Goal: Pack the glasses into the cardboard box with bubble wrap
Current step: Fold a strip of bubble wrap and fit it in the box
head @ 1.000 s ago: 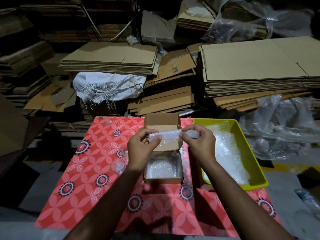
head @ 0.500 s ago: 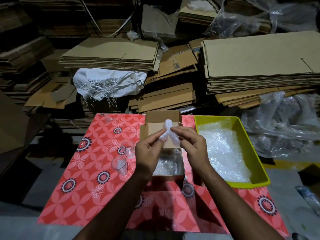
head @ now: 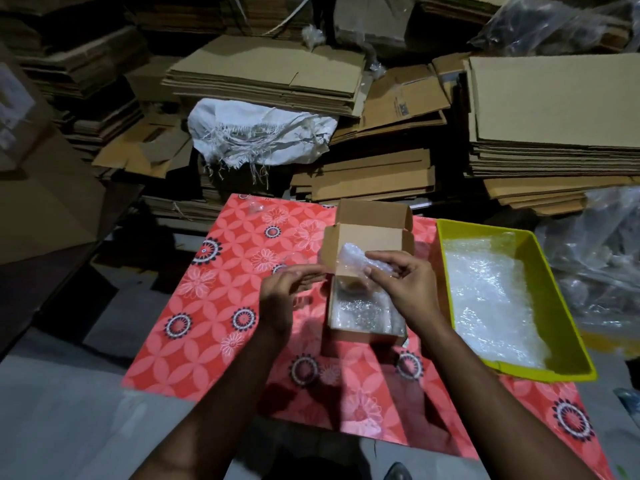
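Bundled bubble wrap (head: 360, 263) now pinched in right hand (head: 405, 289) fingers alone, above open cardboard box (head: 367, 306). Left hand (head: 282, 296) released, fingers loosely open, empty. Box floor already lined; bundle ready for lowering. Glasses too blurred to locate.

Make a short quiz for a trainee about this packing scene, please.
1. True or false: the right hand holds the white bubble-wrapped bundle.
2. What lines the bottom of the small open brown cardboard box?
3. The yellow plastic tray lies on which side of the box: A left, B right?

Key: 1 true. 2 bubble wrap. 3 B.
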Motion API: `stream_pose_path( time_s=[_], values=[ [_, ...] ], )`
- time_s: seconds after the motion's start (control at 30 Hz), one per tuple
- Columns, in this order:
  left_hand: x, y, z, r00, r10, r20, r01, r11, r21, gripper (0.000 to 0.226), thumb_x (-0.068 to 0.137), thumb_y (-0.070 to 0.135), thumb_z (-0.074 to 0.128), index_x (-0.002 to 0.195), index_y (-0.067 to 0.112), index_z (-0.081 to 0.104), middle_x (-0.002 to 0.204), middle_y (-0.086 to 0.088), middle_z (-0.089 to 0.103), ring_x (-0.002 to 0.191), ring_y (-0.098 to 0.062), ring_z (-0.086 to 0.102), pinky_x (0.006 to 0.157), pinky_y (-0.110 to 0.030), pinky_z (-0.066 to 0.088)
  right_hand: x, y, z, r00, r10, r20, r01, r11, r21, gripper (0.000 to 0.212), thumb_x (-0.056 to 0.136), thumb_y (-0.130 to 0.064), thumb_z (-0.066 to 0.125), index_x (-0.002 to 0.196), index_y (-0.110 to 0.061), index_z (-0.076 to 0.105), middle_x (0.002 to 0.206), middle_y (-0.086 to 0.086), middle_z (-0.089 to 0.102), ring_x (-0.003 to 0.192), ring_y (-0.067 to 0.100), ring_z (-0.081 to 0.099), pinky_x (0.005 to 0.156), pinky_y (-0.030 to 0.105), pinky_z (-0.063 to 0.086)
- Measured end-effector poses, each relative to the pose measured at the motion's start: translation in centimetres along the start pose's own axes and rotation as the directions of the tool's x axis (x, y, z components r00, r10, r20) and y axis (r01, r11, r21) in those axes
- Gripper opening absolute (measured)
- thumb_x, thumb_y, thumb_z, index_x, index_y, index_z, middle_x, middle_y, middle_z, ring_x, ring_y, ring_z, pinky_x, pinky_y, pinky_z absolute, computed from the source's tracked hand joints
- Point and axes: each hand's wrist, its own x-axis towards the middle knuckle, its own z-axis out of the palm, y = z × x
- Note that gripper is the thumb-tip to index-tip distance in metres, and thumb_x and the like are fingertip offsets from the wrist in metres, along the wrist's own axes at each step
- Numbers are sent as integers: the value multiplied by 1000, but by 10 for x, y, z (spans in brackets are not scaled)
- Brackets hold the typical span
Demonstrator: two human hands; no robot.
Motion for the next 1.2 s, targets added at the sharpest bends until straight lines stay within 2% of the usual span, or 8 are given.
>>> stream_pose_path(
  time_s=[0.13,0.27,0.4,0.57,0.7,0.83,1.0,1.2],
  values=[
    [11,-34,-73,960,91,-266,-13,960,281,27,73,15,62,97,22,72,92,11,76,94,-20,70,79,-32,56,10,11,26,996,57,66,-48,991,-128,19,81,-13,83,96,-23,78,96,-12,76,83,6,70,74,29,53],
    [23,-77,-121,996,5,-88,39,871,490,78,56,41,81,129,26,57,125,10,64,116,-12,62,94,-32,52,18,16,66,983,55,172,-3,957,-289,19,82,-14,81,98,-24,77,97,-14,75,74,-5,68,67,15,46],
    [42,-99,-121,998,-47,29,22,814,580,97,60,20,95,144,23,48,135,12,55,123,-12,55,100,-31,48,24,17,113,962,51,270,66,911,-407,21,78,-12,81,95,-22,76,90,-16,71,72,-11,59,69,4,38],
    [63,-114,-115,997,-58,48,26,859,511,71,60,14,94,121,32,62,113,17,69,100,-10,68,82,-17,53,21,25,151,926,73,371,148,832,-534,18,77,-6,76,89,-19,73,77,-4,69,71,16,68,73,27,54],
    [63,-122,-122,996,-52,74,10,876,482,71,59,14,93,122,29,66,105,15,73,90,-3,69,75,-16,52,19,38,163,899,80,432,243,728,-641,17,81,-8,76,98,-10,78,99,7,64,88,23,66,79,22,47],
    [63,-128,-124,993,-34,113,-20,894,447,75,58,18,94,127,26,64,111,11,72,98,-3,69,83,-19,54,15,40,171,861,40,508,373,629,-682,21,76,-9,77,95,-17,80,91,4,73,81,25,69,73,32,56],
    [62,-135,-126,990,33,139,-95,882,462,76,60,7,93,130,15,62,118,1,70,108,-13,66,94,-25,52,11,40,183,783,134,607,524,383,-761,6,69,-23,67,71,-20,72,56,1,54,69,26,57,59,28,25],
    [60,-136,-130,985,98,144,-152,887,436,65,62,19,87,120,26,58,115,1,69,108,-11,67,91,-38,55,9,35,174,686,196,701,614,362,-701,64,86,-47,18,122,-17,61,65,0,50,98,28,48,81,40,35]
  ],
)
